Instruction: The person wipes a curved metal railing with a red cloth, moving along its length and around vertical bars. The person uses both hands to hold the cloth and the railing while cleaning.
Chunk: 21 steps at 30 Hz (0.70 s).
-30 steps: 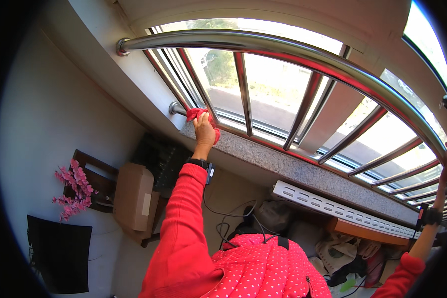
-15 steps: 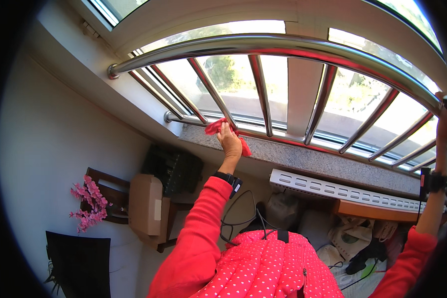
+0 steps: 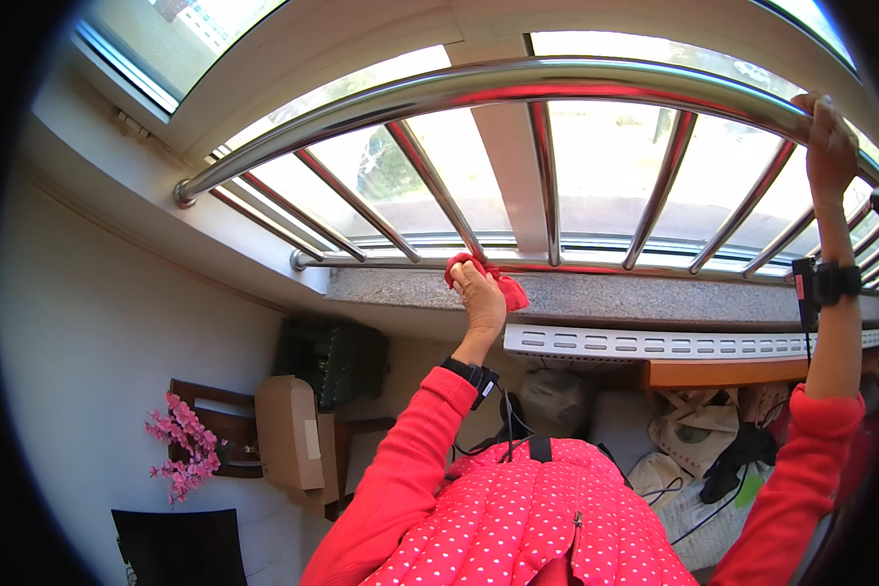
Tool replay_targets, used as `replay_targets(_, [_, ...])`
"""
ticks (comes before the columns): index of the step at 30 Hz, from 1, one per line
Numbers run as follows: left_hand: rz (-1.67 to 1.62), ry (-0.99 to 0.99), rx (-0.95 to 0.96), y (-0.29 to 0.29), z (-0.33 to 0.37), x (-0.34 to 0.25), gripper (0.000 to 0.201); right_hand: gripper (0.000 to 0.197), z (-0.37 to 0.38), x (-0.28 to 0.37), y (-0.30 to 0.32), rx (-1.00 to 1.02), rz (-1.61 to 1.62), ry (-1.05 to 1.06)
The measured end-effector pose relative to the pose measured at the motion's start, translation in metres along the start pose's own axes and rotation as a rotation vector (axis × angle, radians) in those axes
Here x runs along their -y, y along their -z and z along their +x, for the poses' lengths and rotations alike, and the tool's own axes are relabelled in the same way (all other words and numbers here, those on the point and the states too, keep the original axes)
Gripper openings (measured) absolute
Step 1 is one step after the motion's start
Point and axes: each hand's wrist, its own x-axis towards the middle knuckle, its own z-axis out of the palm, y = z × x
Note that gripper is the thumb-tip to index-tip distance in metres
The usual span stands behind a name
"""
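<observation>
A red cloth [image 3: 511, 291] is bunched in my left hand [image 3: 480, 296], which presses it to the lower rail [image 3: 596, 268] of a shiny metal window railing, at the foot of an upright bar. Its fingers are closed round the cloth, and one end of it hangs out beside the wrist. Over at the right, my right hand [image 3: 830, 146] is wrapped round the thick curved top rail [image 3: 479, 90]. Several slim upright bars [image 3: 659, 190] join the two rails, with window panes behind them.
Below the railing runs a speckled stone sill [image 3: 596, 301], then a white slotted radiator cover [image 3: 596, 342]. At lower left are a cardboard box [image 3: 285, 430], a dark crate [image 3: 332, 359], pink blossoms [image 3: 186, 444] and a black panel [image 3: 181, 547]. Bags [image 3: 693, 430] lie under the radiator.
My left hand and the cloth have moved right along the lower rail to another bar. The view has shifted right, and my right hand now shows more fully on the top rail.
</observation>
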Motion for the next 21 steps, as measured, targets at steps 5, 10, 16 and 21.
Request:
replay_targets(5, [-0.637, 0.247, 0.993, 0.009, -0.03, -0.041, 0.034, 0.025, 0.004, 0.003, 0.002, -0.032, -0.25, 0.206])
replay_targets(10, [-0.996, 0.208, 0.876, 0.031, -0.018, -0.084, 0.026, 0.023, -0.006, 0.017, 0.016, -0.038, -0.151, 0.331])
replay_targets(16, [-1.118, 0.249, 1.065, 0.065, 0.015, -0.108, 0.029, 0.039, -0.18, 0.146, 0.051, 0.289, 0.673, -0.04])
replay_targets(21, [-1.002, 0.125, 1.36, 0.074, 0.016, -0.127, 0.044, 0.074, -0.282, 0.225, 0.026, 0.663, 0.874, -0.297])
